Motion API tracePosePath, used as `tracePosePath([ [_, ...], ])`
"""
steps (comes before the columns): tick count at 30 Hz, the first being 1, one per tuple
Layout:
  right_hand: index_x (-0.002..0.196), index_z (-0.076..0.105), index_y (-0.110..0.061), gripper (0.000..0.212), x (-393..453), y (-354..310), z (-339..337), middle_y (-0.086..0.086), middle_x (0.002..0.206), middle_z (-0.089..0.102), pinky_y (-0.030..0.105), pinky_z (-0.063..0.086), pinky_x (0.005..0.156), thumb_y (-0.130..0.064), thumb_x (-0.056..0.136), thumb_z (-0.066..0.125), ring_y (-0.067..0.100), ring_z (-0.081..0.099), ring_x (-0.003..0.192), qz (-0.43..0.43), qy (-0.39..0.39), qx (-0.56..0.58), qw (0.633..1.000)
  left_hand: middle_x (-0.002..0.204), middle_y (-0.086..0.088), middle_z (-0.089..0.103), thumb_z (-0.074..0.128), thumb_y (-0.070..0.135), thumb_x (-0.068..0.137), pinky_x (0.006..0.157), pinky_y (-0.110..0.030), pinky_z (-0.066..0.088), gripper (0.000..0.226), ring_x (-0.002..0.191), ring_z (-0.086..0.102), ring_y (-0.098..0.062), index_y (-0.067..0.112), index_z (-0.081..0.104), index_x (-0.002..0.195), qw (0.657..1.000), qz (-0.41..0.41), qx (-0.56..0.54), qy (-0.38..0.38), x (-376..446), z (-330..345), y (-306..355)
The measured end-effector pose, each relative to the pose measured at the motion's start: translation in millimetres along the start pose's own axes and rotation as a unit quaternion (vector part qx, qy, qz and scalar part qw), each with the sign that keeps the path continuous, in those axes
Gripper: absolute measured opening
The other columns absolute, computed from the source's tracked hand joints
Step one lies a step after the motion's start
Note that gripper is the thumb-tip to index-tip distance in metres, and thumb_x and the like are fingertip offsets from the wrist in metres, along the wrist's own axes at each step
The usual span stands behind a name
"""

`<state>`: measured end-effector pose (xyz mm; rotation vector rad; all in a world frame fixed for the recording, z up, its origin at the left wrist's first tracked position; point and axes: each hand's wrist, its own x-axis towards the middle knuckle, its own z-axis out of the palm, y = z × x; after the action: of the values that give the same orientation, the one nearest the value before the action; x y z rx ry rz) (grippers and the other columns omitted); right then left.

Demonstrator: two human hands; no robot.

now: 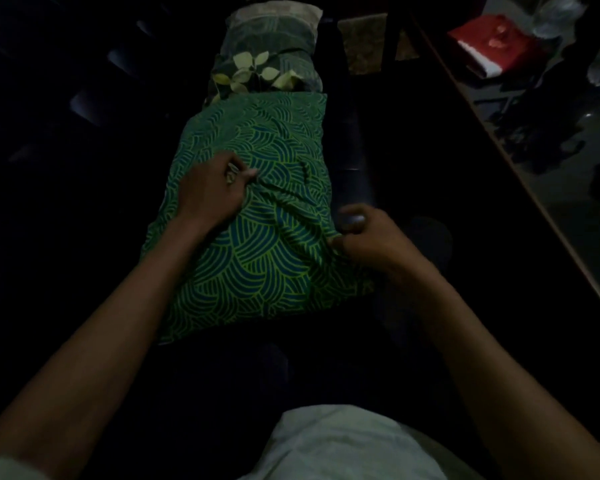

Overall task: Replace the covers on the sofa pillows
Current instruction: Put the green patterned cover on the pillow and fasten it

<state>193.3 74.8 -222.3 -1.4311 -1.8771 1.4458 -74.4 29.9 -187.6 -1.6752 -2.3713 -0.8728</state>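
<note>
A pillow in a green cover with a yellow-green wave pattern (257, 244) lies lengthwise on the dark sofa in front of me. My left hand (212, 190) lies on its middle and pinches a fold of the cover. At the pillow's right edge, my right hand (364, 237) grips the cover fabric with curled fingers. Beyond it sits a pillow with a pale leaf print (257, 72), and a striped grey pillow (274, 26) lies farther back.
The sofa (84, 168) is dark and hard to make out. A table edge (499, 140) runs diagonally at the right, carrying a red box (489, 43) and dark clutter. A white cloth (343, 445) lies at the bottom near me.
</note>
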Motion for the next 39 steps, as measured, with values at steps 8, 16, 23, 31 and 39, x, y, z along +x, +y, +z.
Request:
tracePosePath([
  [8, 0.129, 0.066, -0.018, 0.040, 56, -60, 40, 0.012, 0.127, 0.063, 0.029, 0.045, 0.099, -0.031, 0.092, 0.072, 0.027, 0.061, 0.116, -0.210, 0.007, -0.160, 0.964, 0.066, 0.011, 0.063, 0.074, 0.053, 0.082, 0.058, -0.025, 0.039, 0.031, 0.057, 0.055, 0.002, 0.025, 0.067, 0.070, 0.971, -0.007, -0.055, -0.234, 1, -50, -30],
  [16, 0.085, 0.071, -0.016, 0.016, 76, -83, 23, -0.003, 0.083, 0.073, 0.026, 0.050, 0.074, -0.030, 0.094, 0.071, 0.011, 0.066, 0.078, -0.196, 0.017, -0.126, 0.972, 0.066, 0.007, 0.059, 0.086, 0.044, 0.072, 0.062, -0.028, 0.042, 0.039, 0.063, 0.052, -0.005, 0.025, 0.051, 0.071, 0.989, -0.003, -0.131, -0.072, 17, -56, -51],
  [23, 0.083, 0.065, -0.028, 0.018, 107, -83, 44, -0.008, 0.084, 0.068, 0.034, 0.056, 0.080, -0.029, 0.066, 0.058, 0.021, 0.069, 0.089, -0.109, 0.067, -0.164, 0.978, 0.073, 0.009, 0.062, 0.076, 0.047, 0.083, 0.063, -0.037, 0.053, 0.027, 0.068, 0.059, -0.007, 0.025, 0.061, 0.078, 0.996, -0.049, -0.072, 0.024, 48, -20, -85],
  [31, 0.140, 0.051, -0.026, 0.048, 172, -96, 109, 0.006, 0.148, 0.045, 0.050, 0.033, 0.115, -0.039, 0.094, 0.050, 0.028, 0.037, 0.140, -0.261, 0.116, -0.271, 0.919, 0.162, -0.001, 0.029, 0.024, 0.049, 0.105, 0.120, -0.048, 0.017, 0.053, 0.149, 0.025, -0.021, 0.030, 0.034, 0.154, 0.998, -0.042, 0.032, -0.026, 45, 65, -75],
  [39, 0.162, 0.014, -0.035, 0.059, 167, -27, 119, -0.003, 0.172, -0.006, 0.058, -0.004, 0.124, -0.037, 0.106, 0.033, 0.021, -0.010, 0.157, -0.234, 0.121, -0.336, 0.904, 0.165, -0.005, -0.023, 0.016, 0.045, 0.107, 0.122, -0.050, -0.014, 0.062, 0.152, -0.022, -0.018, 0.025, -0.013, 0.159, 0.990, -0.015, 0.039, -0.137, 12, 99, -65],
])
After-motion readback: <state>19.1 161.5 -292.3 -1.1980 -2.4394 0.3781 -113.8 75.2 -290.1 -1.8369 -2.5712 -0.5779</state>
